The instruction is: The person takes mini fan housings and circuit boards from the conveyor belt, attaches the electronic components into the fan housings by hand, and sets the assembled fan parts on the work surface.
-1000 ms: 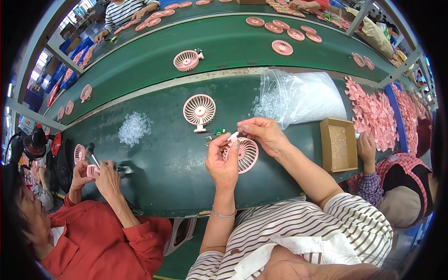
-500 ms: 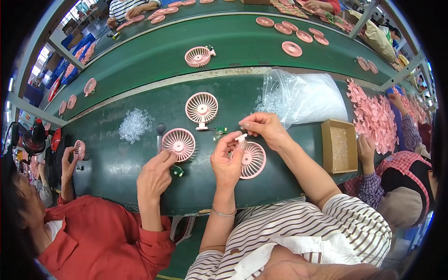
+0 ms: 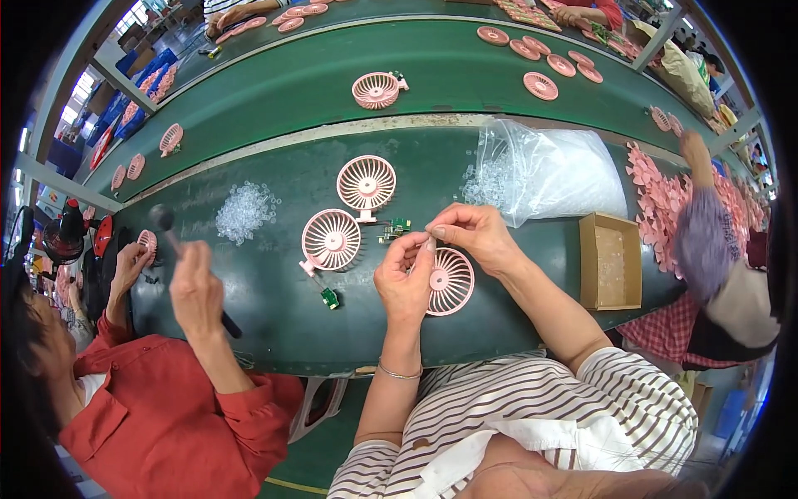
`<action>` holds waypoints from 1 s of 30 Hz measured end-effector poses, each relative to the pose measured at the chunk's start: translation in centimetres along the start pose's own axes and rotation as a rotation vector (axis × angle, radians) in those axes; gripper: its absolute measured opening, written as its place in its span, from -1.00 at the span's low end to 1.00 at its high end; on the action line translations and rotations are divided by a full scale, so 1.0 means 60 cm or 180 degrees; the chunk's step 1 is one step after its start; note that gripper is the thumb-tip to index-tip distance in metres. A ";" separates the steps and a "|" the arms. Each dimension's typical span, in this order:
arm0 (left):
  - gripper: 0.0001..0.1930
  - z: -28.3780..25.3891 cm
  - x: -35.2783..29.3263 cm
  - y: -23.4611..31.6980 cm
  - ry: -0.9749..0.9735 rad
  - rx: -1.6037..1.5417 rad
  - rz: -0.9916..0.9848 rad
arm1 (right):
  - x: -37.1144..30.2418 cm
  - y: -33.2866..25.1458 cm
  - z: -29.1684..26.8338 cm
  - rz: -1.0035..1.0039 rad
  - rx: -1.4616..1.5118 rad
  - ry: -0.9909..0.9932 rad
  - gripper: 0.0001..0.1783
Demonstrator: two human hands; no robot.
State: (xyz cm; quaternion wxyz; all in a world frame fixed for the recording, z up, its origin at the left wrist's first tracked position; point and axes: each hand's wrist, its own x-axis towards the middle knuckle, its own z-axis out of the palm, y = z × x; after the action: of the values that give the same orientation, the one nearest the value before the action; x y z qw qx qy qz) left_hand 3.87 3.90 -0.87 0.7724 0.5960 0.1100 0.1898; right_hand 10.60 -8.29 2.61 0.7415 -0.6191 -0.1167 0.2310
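1. Head view, the one relation that counts: the pink fan grille [image 3: 451,283] lies just below and right of our joined fingertips, near the tabletop's [image 3: 341,341] front edge. It is round, showing no long axis; our left hand [image 3: 405,279] is nearer, overlapping its left side.
2. Our left fingers appear clamped on the grille's upper-left part, hidden behind them. The right hand's [image 3: 485,241] thumb and forefinger are pressed together at the left fingertips; we cannot tell what they pinch.
3. Left of us, two more grilles [image 3: 331,240] lie on the green surface, a circuit board [image 3: 397,229] close to our fingers.
4. Toward the far edge sit clear rings [image 3: 245,214] and a plastic bag [image 3: 573,179]; rightward, a cardboard box [image 3: 589,266] and pink blades [image 3: 652,200].
5. Beyond the far edge runs a conveyor belt [image 3: 465,83]; at left, a red-sleeved co-worker [image 3: 249,407] grips a tool [image 3: 163,218].
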 end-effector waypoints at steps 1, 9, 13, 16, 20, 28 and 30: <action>-0.87 -0.002 0.001 -0.002 0.0001 0.0106 0.0010 | -0.001 -0.001 0.003 0.0039 0.0018 0.0002 -0.85; -0.82 -0.002 0.002 0.004 0.0245 -0.0339 -0.0207 | 0.016 -0.002 -0.006 -0.0102 0.0088 0.0574 -0.86; -0.67 -0.006 0.005 0.011 0.0258 -0.0110 -0.0442 | 0.007 0.003 -0.008 -0.0068 -0.0034 0.0455 -0.83; -0.66 -0.001 -0.001 0.013 -0.0019 -0.0117 -0.0266 | 0.002 0.014 -0.012 0.0034 0.0130 0.0412 -0.82; -0.75 0.006 -0.003 0.010 -0.0029 -0.0044 0.0239 | -0.003 0.014 -0.004 0.0315 0.0413 0.0376 -0.80; -0.80 0.009 -0.007 0.015 -0.0074 -0.0050 0.0303 | 0.001 0.025 -0.011 0.0395 0.0724 0.0353 -0.82; -0.80 0.007 -0.007 0.012 -0.0041 -0.0014 0.0271 | 0.000 0.021 -0.006 0.0440 0.0691 0.0395 -0.82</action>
State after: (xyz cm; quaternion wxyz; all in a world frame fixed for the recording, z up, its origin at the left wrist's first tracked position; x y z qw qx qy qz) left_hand 3.55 3.51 -0.09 0.7656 0.5997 0.0791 0.2189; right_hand 10.51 -8.48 1.32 0.7922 -0.5549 -0.0020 0.2540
